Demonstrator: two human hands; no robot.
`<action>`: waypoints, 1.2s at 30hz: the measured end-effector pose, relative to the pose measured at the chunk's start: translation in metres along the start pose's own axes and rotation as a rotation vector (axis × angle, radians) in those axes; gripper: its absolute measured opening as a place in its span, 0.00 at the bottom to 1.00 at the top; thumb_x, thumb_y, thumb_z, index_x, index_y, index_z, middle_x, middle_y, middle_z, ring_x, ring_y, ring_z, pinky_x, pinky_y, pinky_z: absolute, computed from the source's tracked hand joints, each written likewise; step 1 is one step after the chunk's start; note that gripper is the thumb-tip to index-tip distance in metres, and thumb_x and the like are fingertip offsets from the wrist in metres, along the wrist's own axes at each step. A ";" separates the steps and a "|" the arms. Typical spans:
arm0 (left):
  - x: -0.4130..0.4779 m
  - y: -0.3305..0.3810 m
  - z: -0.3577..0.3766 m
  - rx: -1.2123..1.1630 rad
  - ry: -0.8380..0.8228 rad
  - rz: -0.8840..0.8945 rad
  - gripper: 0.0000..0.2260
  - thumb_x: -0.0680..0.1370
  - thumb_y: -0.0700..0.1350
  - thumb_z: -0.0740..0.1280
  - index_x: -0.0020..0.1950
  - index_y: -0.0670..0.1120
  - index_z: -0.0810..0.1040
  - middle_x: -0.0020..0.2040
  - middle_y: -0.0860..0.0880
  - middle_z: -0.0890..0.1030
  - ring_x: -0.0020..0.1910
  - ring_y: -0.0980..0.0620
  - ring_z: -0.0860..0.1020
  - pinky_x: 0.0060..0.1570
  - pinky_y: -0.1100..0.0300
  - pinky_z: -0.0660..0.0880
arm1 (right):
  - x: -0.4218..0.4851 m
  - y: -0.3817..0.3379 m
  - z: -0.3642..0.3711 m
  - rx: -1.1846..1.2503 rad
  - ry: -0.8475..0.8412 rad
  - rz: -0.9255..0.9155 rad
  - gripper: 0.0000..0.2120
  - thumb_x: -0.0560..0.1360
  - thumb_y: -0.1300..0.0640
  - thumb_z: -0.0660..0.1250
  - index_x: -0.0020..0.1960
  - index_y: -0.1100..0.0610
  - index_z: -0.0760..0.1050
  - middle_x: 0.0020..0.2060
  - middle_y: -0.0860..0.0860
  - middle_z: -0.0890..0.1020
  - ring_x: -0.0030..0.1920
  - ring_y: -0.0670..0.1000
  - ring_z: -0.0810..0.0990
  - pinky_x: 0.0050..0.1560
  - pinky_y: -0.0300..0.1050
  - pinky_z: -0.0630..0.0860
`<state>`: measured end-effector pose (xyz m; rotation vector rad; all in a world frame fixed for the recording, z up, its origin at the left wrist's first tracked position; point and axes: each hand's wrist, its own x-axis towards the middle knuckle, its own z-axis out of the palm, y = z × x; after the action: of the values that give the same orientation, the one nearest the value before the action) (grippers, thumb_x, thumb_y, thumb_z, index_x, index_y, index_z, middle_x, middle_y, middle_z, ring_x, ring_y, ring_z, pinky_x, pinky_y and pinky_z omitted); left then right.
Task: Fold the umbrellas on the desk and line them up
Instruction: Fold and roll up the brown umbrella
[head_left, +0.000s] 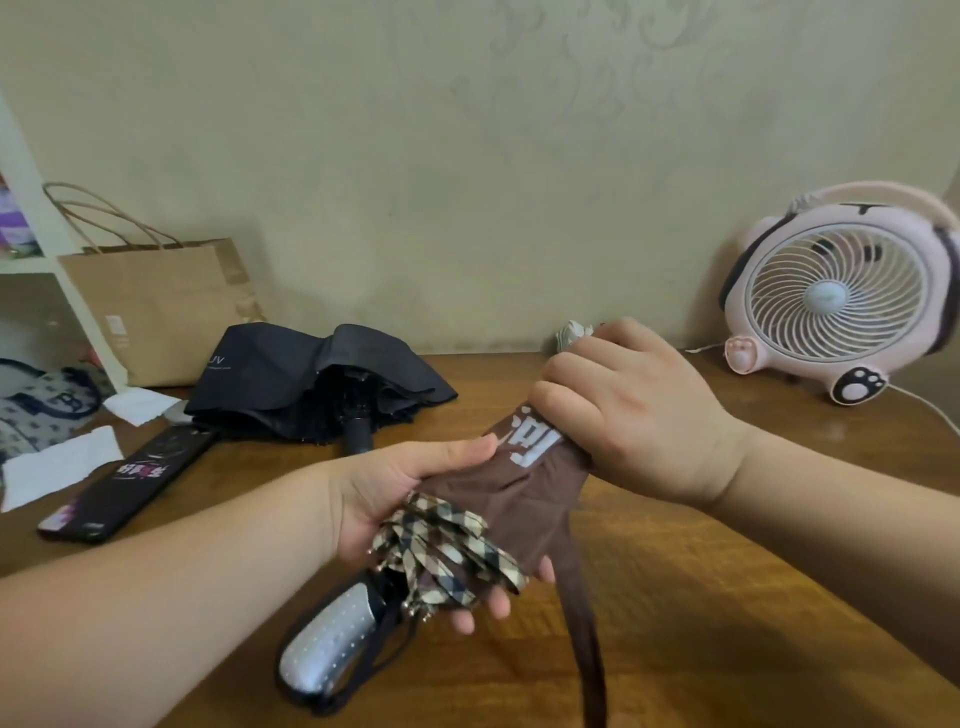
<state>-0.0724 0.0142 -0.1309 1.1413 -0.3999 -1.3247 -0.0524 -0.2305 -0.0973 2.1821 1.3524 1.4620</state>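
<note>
Brown umbrella (519, 483), plaid trim (447, 551), silver dotted handle (327, 644), strap (587, 649) dangling, seemingly half-rolled

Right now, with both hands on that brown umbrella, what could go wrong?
The fastening strap hangs loose below the brown umbrella and could get twisted into the folds. The plaid trim is bunched unevenly by the left hand, so the roll may end up lumpy. The right hand grips only the far end; the cloth between could slip loose.
</note>
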 end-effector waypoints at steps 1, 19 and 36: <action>-0.002 0.003 0.002 0.011 0.051 0.005 0.25 0.78 0.62 0.70 0.67 0.47 0.82 0.60 0.43 0.83 0.54 0.44 0.84 0.55 0.48 0.81 | -0.001 0.001 0.001 0.008 -0.040 0.010 0.07 0.81 0.60 0.63 0.45 0.59 0.77 0.36 0.54 0.76 0.34 0.58 0.73 0.39 0.52 0.70; 0.008 0.043 0.027 0.678 0.431 -0.225 0.17 0.73 0.42 0.77 0.60 0.43 0.82 0.58 0.41 0.85 0.59 0.41 0.83 0.64 0.44 0.78 | 0.017 -0.001 -0.005 0.173 -0.622 0.068 0.08 0.71 0.47 0.65 0.44 0.48 0.67 0.36 0.46 0.76 0.38 0.54 0.79 0.46 0.49 0.72; 0.012 0.026 0.046 1.335 0.737 -0.234 0.30 0.68 0.47 0.81 0.66 0.45 0.73 0.57 0.44 0.82 0.55 0.41 0.81 0.59 0.42 0.78 | 0.024 -0.011 -0.024 0.245 -1.030 0.255 0.15 0.68 0.41 0.72 0.47 0.49 0.73 0.37 0.47 0.78 0.38 0.53 0.79 0.38 0.46 0.77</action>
<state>-0.0916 -0.0197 -0.0934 2.7191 -0.6127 -0.6019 -0.0757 -0.2137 -0.0761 2.6794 0.8925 0.0552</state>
